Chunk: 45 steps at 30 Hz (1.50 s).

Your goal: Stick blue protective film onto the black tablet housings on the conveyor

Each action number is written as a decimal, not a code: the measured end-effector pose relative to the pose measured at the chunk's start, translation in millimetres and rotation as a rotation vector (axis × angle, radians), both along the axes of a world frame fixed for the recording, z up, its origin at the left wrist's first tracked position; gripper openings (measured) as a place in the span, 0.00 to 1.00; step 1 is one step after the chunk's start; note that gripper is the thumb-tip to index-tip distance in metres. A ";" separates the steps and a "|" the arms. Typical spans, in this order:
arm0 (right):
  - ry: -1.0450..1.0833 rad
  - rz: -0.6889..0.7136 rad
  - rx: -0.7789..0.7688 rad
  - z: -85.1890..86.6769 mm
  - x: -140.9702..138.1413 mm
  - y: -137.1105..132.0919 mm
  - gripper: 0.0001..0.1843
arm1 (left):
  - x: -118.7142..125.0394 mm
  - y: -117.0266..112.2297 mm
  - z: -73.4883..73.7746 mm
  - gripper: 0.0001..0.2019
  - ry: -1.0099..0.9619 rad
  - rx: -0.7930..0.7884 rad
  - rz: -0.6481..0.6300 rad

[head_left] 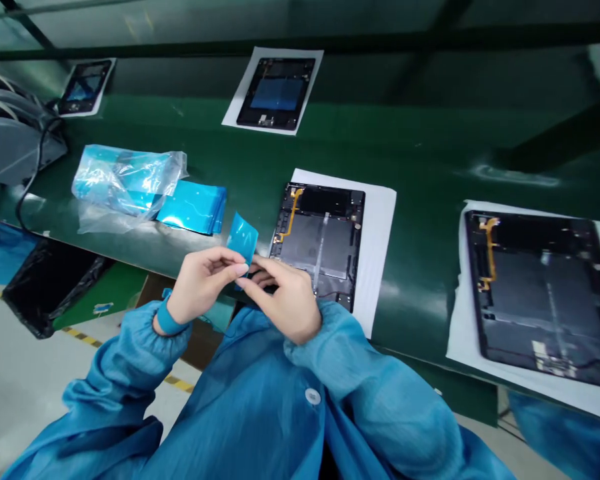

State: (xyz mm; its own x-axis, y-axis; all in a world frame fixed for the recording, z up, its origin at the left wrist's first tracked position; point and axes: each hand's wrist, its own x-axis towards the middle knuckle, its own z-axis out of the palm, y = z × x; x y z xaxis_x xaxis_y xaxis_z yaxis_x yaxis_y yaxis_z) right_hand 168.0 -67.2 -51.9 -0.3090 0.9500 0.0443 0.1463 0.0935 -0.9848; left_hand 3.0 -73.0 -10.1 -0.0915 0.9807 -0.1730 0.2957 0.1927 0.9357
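A small blue film sheet [243, 237] stands upright between my two hands. My left hand [203, 280] pinches its lower left side between thumb and fingers. With curled fingers, my right hand [287, 297] grips the lower right edge of the same sheet. Behind my right hand lies an opened tablet [313, 233] on white paper [377, 247], showing a dark battery area and an orange flex cable. A stack of blue film sheets [193, 207] lies left of the tablet, partly under a clear plastic bag [130, 183] that holds more blue sheets.
Another opened tablet [545, 293] lies on paper at the right. Farther back are a tablet with a blue panel [277, 93] and a smaller-looking one [85, 87]. Grey equipment with cables [17, 140] stands at the left. The green bench's [415, 300] front edge runs close to my body.
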 end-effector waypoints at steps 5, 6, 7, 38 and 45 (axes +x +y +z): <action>-0.026 -0.109 -0.030 -6.4 12.5 5.1 0.10 | -10.4 0.3 -5.5 0.10 0.105 0.089 -0.028; -0.052 -0.178 -0.017 -6.2 16.7 5.1 0.10 | -17.8 1.4 -2.4 0.09 0.208 0.148 -0.013; -0.070 -0.267 -0.004 -4.9 21.9 3.9 0.10 | -27.6 3.1 2.5 0.09 0.335 0.221 0.022; -0.122 -0.142 0.245 22.2 30.6 -18.4 0.16 | 24.4 -18.8 -5.8 0.14 0.597 0.899 -0.466; -0.375 0.175 0.505 19.3 88.8 5.4 0.20 | 1.1 26.5 32.8 0.12 0.890 0.824 -0.681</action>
